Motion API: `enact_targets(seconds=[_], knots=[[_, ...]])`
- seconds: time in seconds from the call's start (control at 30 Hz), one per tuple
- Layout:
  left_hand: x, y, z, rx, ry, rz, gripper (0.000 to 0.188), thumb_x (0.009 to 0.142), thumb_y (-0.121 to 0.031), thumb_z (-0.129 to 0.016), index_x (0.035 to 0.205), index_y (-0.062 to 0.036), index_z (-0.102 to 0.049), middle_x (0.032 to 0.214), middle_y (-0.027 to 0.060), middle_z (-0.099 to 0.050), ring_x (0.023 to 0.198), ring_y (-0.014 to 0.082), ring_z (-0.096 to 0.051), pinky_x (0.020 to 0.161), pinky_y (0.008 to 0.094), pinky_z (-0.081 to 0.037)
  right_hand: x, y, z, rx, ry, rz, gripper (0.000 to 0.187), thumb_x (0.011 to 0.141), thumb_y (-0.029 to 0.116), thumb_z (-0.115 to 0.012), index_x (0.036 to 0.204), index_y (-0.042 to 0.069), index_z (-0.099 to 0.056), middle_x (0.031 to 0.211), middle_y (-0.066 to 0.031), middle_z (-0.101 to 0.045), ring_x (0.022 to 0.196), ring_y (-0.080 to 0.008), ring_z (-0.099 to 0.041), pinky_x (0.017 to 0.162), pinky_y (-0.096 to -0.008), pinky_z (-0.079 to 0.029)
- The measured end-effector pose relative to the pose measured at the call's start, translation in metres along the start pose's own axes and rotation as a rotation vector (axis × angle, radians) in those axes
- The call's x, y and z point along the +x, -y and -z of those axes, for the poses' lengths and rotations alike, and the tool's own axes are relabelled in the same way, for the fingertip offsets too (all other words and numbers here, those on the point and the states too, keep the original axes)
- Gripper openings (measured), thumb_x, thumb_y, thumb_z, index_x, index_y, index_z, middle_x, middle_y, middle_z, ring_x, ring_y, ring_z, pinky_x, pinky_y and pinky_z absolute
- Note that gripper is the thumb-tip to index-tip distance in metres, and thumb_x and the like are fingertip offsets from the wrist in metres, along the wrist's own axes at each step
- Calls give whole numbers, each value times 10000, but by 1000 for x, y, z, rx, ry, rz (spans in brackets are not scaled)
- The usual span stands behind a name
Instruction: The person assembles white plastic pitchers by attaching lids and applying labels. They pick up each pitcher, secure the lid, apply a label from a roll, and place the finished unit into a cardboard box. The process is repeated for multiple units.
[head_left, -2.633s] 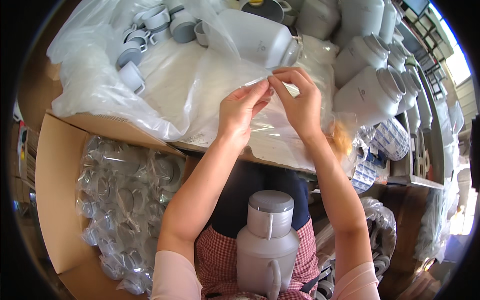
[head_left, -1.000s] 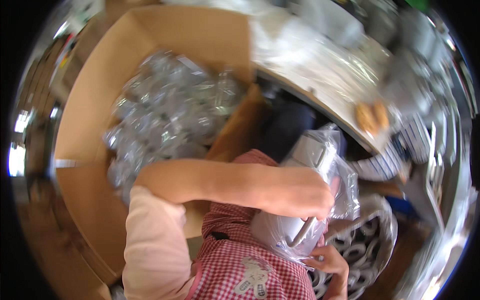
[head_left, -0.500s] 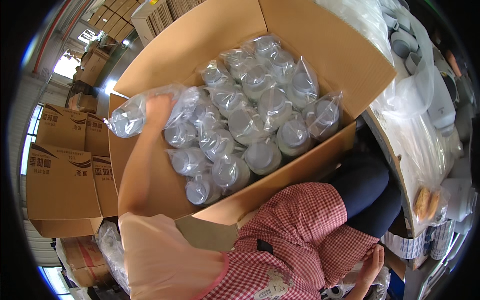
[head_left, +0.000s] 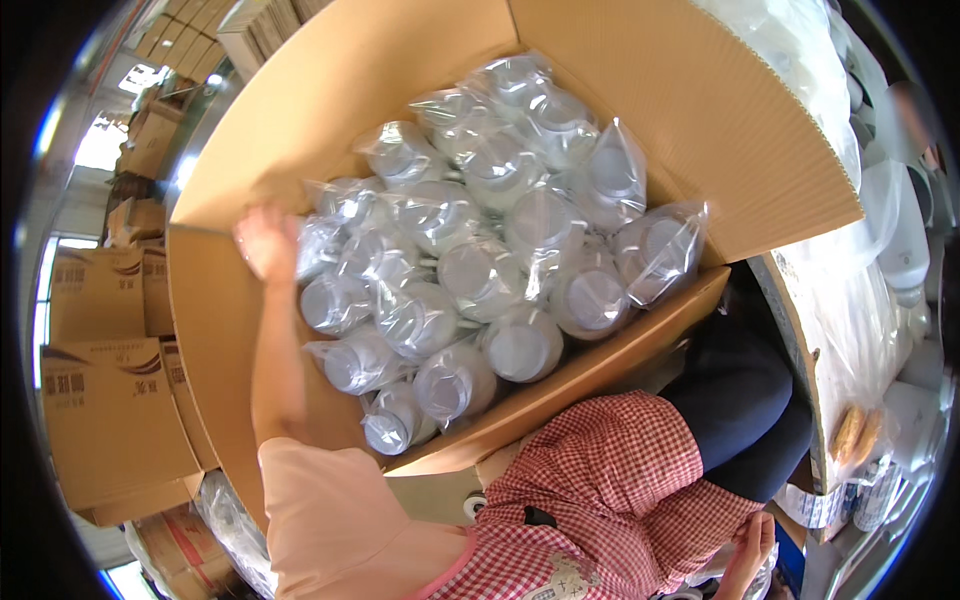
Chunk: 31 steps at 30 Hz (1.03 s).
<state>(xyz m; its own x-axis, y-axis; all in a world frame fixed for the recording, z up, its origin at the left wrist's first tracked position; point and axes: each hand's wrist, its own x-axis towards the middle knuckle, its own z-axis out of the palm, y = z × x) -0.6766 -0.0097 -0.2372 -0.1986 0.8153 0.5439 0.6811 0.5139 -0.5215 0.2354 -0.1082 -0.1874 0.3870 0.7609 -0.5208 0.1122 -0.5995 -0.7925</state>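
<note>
My left hand (head_left: 268, 243) is inside the big open cardboard box (head_left: 640, 85), low by its left wall and smeared by motion. Right beside it lies a plastic-bagged container (head_left: 318, 247); whether the fingers touch it, I cannot tell. Upright rows of clear jug-like containers with grey lids (head_left: 522, 343), each in a clear plastic bag, fill most of the box. At the lower right, my right hand (head_left: 752, 552) rests by the hem of the red checked apron (head_left: 610, 445), fingers curled. What it holds, if anything, is hidden.
Printed cardboard boxes (head_left: 110, 420) stand stacked at the left. A bench (head_left: 800, 360) on the right carries clear plastic sheeting, white-grey vessels (head_left: 905, 240) and a bag of brown food (head_left: 855, 437). More cartons and flattened cardboard are at the back left.
My left hand has lowered the bagged container it gripped to the left side of the box and moved left. My right hand stays by the apron. The view has shifted slightly.
</note>
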Motion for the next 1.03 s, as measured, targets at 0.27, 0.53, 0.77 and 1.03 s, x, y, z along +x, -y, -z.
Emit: enact_targets(seconds=[0.27,0.53,0.77,1.03], knots=[[-10,13,-82,-514,557,177,567,1038,-464,-587,1324,17,-681,1363,233,-669,1234,413,-634,1068,479,-489,-10,11,-22,41,-178,-14,225,1039,194,-681,857,85,-606,741,52,-545,628,-46,-477,550,-224,-332],[-14,-4,-129,-188,689,167,439,1120,-306,-469,1374,12,-635,1371,210,-657,1246,382,-639,1072,465,-502,3,21,-11,-60,-423,235,190,1043,219,-688,1078,33,-672,868,-3,-684,758,-79,-613,696,-255,-500],[25,-51,-85,-621,100,413,442,1117,-312,-489,1367,23,-633,1371,233,-648,1266,373,-628,1060,453,-508,106,50,45,-493,-793,731,657,877,77,-750,1468,3,-473,1364,-211,-573,1257,-331,-595,1039,-424,-522],[45,-245,202,-1405,-21,-141,418,1092,-150,-590,1480,-10,-525,1467,170,-555,1346,296,-544,1183,432,-404,145,42,73,-218,-651,626,751,884,-16,-673,1570,36,-371,1470,-200,-545,1326,-317,-577,1085,-410,-511]])
